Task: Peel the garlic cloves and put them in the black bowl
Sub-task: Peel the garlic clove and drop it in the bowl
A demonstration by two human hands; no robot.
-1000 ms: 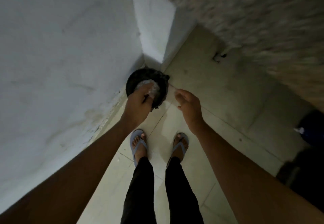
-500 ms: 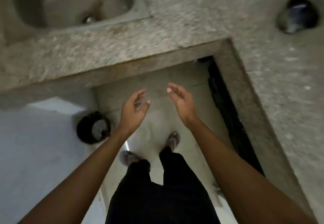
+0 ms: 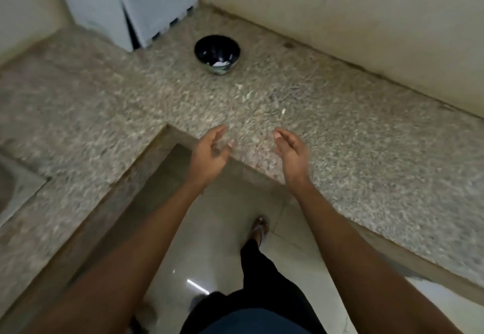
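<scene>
- Head view, what has changed: a second ago your left hand (image 3: 210,154) was down at a dark round bin on the floor, holding pale scraps over it. Half a second ago both hands had lifted away bare. Now you face the speckled stone bench (image 3: 340,134) and the bin is out of view.
- Head view, what it means: that looks like peel waste thrown out, so the peeling round is probably done or paused. No unpeeled garlic shows on the bench.
- Head view, hands: your left hand hangs released over the bench's inner corner, fingers loosely curved, holding nothing. Your right hand (image 3: 292,151) is also released and bare, just over the front edge, palm turned inward. The two are apart and touch nothing.
- Head view, the task's thing: the black bowl (image 3: 217,53) stands upright toward the back edge of the bench, near the white appliance (image 3: 131,1) in the back-left corner, well apart from both hands. Pale pieces (image 3: 221,63) lie in it against the near wall, likely peeled cloves, too small to confirm.
- Head view, orientation: the bowl's mouth points straight up. It is round, so it has no long axis across the bench. Its only axis is vertical.
- Head view, leftovers: a few pale flecks (image 3: 283,110) lie on the bench between bowl and hands, possibly skin.
</scene>
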